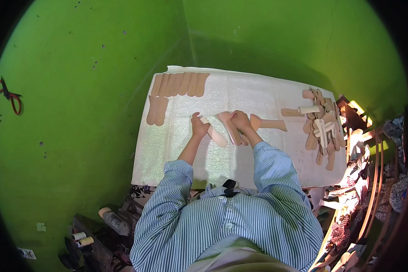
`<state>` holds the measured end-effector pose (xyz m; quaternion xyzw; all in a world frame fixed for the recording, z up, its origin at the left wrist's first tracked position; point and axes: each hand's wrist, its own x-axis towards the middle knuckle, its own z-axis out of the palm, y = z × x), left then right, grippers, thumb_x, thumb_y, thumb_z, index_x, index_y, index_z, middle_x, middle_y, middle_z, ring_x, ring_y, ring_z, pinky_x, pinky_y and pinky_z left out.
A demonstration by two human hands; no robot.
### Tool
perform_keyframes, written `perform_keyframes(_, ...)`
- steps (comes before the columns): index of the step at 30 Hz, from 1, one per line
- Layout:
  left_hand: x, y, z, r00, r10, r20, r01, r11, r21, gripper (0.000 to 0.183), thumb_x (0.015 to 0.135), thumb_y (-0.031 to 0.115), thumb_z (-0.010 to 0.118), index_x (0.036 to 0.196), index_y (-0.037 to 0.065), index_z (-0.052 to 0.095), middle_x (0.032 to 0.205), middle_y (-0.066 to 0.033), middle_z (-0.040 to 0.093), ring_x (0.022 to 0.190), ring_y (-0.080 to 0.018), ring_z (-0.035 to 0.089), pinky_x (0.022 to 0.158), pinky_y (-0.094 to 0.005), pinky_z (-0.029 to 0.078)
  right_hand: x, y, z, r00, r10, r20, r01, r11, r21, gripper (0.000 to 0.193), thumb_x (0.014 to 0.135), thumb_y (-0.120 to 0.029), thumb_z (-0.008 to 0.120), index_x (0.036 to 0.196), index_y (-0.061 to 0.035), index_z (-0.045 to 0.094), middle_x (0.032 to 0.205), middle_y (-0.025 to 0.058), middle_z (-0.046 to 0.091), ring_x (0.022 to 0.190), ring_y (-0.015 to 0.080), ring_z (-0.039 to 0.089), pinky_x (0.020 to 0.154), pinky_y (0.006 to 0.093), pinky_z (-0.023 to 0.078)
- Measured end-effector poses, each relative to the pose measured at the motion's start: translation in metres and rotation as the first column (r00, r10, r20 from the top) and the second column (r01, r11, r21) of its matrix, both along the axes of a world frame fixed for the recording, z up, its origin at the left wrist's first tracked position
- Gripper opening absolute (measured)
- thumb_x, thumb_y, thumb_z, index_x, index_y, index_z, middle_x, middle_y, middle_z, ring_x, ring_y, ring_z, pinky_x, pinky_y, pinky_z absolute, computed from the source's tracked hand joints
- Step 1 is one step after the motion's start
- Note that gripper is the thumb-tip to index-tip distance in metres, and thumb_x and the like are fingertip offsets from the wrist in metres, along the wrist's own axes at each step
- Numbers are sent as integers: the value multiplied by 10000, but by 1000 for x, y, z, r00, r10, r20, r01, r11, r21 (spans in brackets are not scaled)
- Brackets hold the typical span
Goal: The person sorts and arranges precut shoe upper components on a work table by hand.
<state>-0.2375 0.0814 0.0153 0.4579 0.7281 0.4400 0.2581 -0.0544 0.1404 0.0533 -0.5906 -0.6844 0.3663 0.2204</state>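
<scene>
White in colour, one insole (pixel 216 136) slants across the middle of the frame, its upper end held in the closed fingers of the left hand (pixel 198 126), its long axis running down and to the right. Just beside it on the right, a tan insole (pixel 228 125) lies nearly parallel, the gap narrowing toward the lower ends. The right hand (pixel 241 120) is nearer to that one: its fingers sit narrow at the upper right edge, though whether they pinch or only touch I cannot tell. Rows (pixel 180 85) of tan insoles lie at the upper left of the desk (pixel 172 156), a loose pile (pixel 324 129) at its right. No brand, label or writing is legible.
</scene>
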Motion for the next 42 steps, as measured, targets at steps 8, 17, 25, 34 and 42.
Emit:
perform_keyframes(8,-23,-28,1,645,121,754,-92,993,-80,526,701,108,463,1185,76,260,1067,-131,426,935,-250,483,755,-406,432,-30,35,41,910,104,-401,-127,991,-30,161,739,-88,555,885,-27,528,685,36,565,563,87,528,478,211,433)
perform_keyframes(17,-29,-51,-20,654,36,755,-68,998,11,572,683,-2,439,1185,45,170,1069,-164,440,978,-260,499,743,-337,450,-97,23,52,753,19,-658,-285,911,-299,178,756,-84,584,906,-21,511,700,58,569,572,95,541,481,197,459)
perform_keyframes(25,-38,-51,-37,713,18,701,-119,988,97,609,596,-119,399,1171,-1,236,962,-134,506,822,-193,537,711,-253,433,-150,28,30,726,-33,-687,-306,879,-366,225,720,-76,626,887,8,500,712,78,574,569,122,561,469,218,465)
perform_keyframes(34,-17,-53,-34,893,92,440,-203,956,212,347,588,-35,456,932,4,461,775,-83,533,724,-148,531,654,-252,438,-212,35,5,804,47,-593,-286,905,-316,231,705,-73,639,865,5,492,678,82,576,531,103,549,421,206,441)
perform_keyframes(42,-5,-57,-2,924,54,379,-97,991,93,279,636,-8,468,915,5,478,746,-111,563,695,-169,564,640,-269,452,-240,61,-45,866,-142,-479,-90,900,-427,216,675,-52,652,817,-19,493,644,78,577,469,121,553,373,232,439)
